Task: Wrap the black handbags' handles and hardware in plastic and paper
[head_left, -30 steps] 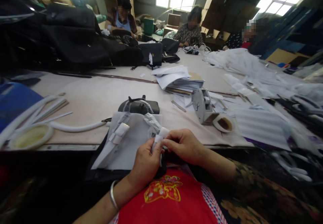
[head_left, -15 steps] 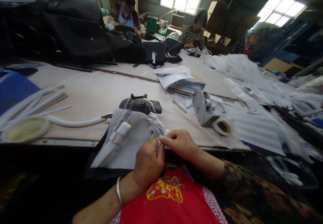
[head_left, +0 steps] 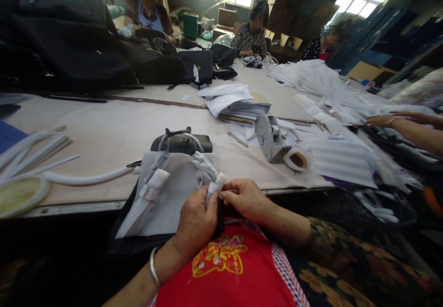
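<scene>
A black bag (head_left: 185, 144) lies over the table edge, its front covered by a white foam sheet (head_left: 176, 196). Its straps are in clear plastic, and the left strap (head_left: 155, 185) carries a white foam wrap with a band around it. My left hand (head_left: 198, 215) is closed around the lower part of the right strap (head_left: 215, 187), which is likewise banded in white. Beside that band, my right hand (head_left: 247, 199) pinches at its edge with thumb and forefinger; the exact grip at the fingertips is partly hidden.
A grey tape dispenser (head_left: 268, 138) stands right of the bag, by a cardboard-cored roll (head_left: 296, 158) and stacked sheets (head_left: 238, 102). White tubing (head_left: 90, 177) lies left. Black bags (head_left: 69, 35) are piled behind. Co-workers sit across; another person's hands (head_left: 398, 119) reach in at right.
The view has swung slightly right. My right fingers have shifted off the top of the white band to its side, leaving the band exposed. Another person's hands have appeared at the right.
</scene>
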Available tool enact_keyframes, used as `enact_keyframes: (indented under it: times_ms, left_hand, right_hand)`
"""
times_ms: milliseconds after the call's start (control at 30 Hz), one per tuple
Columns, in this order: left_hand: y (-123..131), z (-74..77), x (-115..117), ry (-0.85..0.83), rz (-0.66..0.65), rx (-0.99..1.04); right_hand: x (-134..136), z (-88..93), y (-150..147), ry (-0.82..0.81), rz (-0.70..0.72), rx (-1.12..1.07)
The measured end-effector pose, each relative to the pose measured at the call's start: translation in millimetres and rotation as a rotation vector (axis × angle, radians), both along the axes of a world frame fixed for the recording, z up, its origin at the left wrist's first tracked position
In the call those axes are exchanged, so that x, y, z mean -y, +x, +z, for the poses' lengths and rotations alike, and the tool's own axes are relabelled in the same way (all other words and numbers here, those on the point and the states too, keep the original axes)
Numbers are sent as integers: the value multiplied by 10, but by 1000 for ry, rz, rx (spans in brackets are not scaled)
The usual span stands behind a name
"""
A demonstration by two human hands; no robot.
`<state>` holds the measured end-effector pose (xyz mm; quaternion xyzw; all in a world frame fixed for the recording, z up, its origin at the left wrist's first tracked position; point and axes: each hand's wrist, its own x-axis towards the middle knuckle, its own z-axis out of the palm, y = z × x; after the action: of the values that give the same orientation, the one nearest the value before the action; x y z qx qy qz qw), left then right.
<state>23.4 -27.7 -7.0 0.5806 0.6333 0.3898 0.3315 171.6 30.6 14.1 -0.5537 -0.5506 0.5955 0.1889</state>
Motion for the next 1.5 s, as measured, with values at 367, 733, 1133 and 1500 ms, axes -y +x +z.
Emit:
enact_keyframes:
  times_ms: [367, 733, 1133, 1500]
  left_hand:
    - [-136, 196, 42, -375, -76, 502]
    - [-177, 157, 51, -411, -131, 801]
    - [-167, 130, 58, -398, -124, 865]
    - [-43, 325, -37, -259, -85, 409]
  right_hand:
    - [-56, -60, 115, 424, 221, -174]
    - [-288, -204, -22, 483, 266, -323]
    - [-351, -215, -47, 240, 319, -429]
    - [-129, -30, -47, 401, 66, -125]
